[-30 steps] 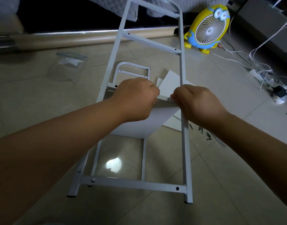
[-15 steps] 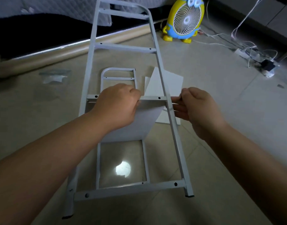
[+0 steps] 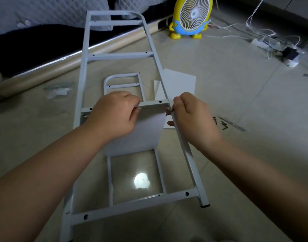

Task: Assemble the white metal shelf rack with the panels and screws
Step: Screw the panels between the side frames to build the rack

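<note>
A white ladder-shaped side frame [image 3: 118, 55] lies tilted over the floor, with a second frame [image 3: 122, 84] flat beneath it. A white shelf panel [image 3: 146, 130] hangs under the middle crossbar [image 3: 155, 103]. My left hand [image 3: 115, 117] grips the panel's top edge at that crossbar. My right hand [image 3: 193, 117] sits at the frame's right rail and pinches a small dark screw [image 3: 167, 113] against the corner where panel and rail meet. Loose dark screws [image 3: 220, 123] lie on the floor to the right.
More white panels [image 3: 179, 82] lie flat behind the frame. A yellow minion-shaped fan [image 3: 191, 16] stands at the back, with a power strip and cables [image 3: 275, 44] to its right. A clear plastic bag [image 3: 58, 89] lies left. A bed edge [image 3: 45, 55] runs along the back left.
My view swung left and down. My right hand moved in from beside the rail onto the corner with the screw. My left hand kept its hold on the panel.
</note>
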`<state>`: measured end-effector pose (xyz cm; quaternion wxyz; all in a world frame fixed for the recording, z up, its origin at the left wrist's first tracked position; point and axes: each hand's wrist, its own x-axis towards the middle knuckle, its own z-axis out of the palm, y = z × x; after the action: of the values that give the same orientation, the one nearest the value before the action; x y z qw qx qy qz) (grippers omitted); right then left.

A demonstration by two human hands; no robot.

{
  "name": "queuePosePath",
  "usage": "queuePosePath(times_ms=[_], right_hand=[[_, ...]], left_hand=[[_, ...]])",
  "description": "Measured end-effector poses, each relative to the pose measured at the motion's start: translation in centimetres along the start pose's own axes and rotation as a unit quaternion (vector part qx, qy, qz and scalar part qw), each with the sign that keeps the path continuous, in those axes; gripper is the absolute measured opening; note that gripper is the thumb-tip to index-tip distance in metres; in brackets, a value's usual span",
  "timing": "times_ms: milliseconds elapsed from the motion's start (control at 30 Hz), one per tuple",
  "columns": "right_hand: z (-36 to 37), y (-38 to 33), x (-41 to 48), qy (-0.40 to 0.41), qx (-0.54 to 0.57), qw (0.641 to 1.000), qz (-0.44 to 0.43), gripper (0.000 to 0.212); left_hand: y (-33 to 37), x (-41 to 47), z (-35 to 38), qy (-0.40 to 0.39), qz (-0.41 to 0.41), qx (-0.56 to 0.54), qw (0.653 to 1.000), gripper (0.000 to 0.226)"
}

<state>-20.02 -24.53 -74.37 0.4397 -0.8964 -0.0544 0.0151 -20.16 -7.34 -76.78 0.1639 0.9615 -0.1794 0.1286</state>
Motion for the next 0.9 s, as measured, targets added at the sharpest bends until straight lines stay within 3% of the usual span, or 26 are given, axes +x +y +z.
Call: queuePosePath(times_ms=[200,333,500,667,900], right_hand=[[0.6,-0.1,-0.1,-0.035,0.137,0.987,0.075,0.032],[1.5,0.3,-0.3,-0.029,0.178,0.981,0.070,0.033],[1.1,0.8,0.1,-0.044,0.180,0.980,0.078,0.030],[0.7,0.7,0.9,-0.097,0.388,0.908,0.127,0.032],[0.7,1.2,1.4,-0.096,0.348,0.924,0.122,0.032]], left_hand=[[-0.5,-0.3,-0.6,0.005,0.011,0.008,1.000,0.027],[-1.2,-0.4,-0.8,-0.004,0.022,0.023,0.999,0.014],[-1.9,-0.6,-0.9,-0.001,0.003,-0.005,1.000,0.033],[-1.4,0.1,-1.5,0.015,-0.064,-0.065,0.996,0.041],[-0.9,0.2,-1.5,-0.022,-0.103,-0.057,0.993,0.026]])
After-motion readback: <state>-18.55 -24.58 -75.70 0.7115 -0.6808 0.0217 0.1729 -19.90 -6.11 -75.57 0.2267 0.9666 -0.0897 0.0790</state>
